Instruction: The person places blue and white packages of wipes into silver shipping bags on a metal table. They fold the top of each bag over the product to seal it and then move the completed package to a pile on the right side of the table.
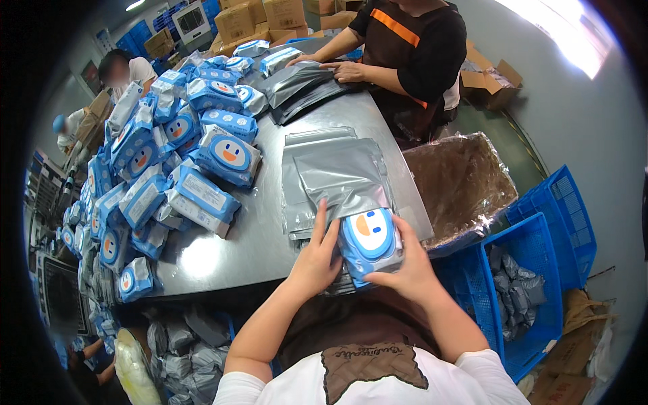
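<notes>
Both grips are closed on the same thing: the left hand [316,260] clasps the left side of a blue wipes pack [370,244], fingers up along its edge, and the right hand [412,266] cups its right side and lower corner. The pack sits at the near edge of the counter [270,229], its upper end at or just inside the mouth of the top silver pouch [337,177] — how far in can't be told.

Handling, as a judgement: the pack looks soft and squashy w/ a slick film wrap and a stiffer round lid on its face, moderately weighty for its bulk. It's best held by the long sides, as now, not by the lid. The pouch is thin, floppy and slippery — likely to slide on the steel unless pinned.

Edges and room: the counter edge runs right under the hands, so there's little margin toward the person. To the left, a pile of wipes packs [169,155] crowds the surface. To the right, a bin lined w/ clear plastic [459,182] and blue crates [540,270] stand just off the counter. A co-worker's hands [341,67] work on pouches at the far end, well apart. Open steel lies between pile and pouch stack.
</notes>
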`<state>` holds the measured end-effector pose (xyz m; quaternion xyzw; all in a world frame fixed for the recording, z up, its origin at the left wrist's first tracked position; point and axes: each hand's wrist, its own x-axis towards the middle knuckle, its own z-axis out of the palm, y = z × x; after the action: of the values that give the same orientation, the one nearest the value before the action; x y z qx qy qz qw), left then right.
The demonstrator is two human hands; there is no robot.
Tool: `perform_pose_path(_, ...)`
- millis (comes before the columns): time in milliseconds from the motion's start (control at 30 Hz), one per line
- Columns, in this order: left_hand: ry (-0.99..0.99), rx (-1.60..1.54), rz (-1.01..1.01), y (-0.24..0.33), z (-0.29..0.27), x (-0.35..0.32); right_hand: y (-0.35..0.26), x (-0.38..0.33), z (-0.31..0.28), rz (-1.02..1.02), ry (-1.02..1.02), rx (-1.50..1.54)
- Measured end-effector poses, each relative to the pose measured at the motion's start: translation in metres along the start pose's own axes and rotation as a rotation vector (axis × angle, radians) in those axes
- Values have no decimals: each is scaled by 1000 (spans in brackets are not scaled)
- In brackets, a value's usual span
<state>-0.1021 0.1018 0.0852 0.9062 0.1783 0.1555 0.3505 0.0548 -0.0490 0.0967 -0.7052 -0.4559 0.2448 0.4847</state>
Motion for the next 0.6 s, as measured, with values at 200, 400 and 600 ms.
perform_pose_path(200,5,385,-69,19,4,-18,59,20,-33,-154,-286,-259)
perform_pose_path(400,343,64,8,0,38,-31,38,12,1,-202,353,-383)
perform_pose_path(600,470,-80,-113,0,57,-42,31,-8,28,-549,0,-416)
